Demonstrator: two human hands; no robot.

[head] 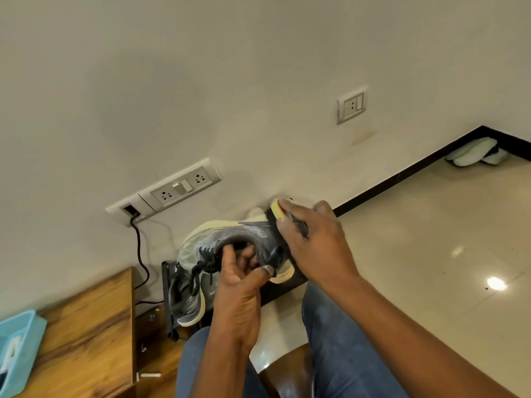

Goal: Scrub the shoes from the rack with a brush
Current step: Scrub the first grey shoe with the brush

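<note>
above the person's knees, a grey shoe [244, 239] is held up: left hand [244, 271] fingers hooked into its opening, right hand [313, 242] gripping a brush [277, 212] against its side. scrubbing looks mid-way; a second shoe [186, 300] on the rack [168, 297] likely waits.

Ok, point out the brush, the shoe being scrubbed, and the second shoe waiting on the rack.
brush [278, 207], head view: on its yellow back, at the end clear of the fingers.
grey shoe in hand [244, 229], head view: on the grey upper.
second grey shoe [186, 304], head view: on its side panel, on the rack.
</note>
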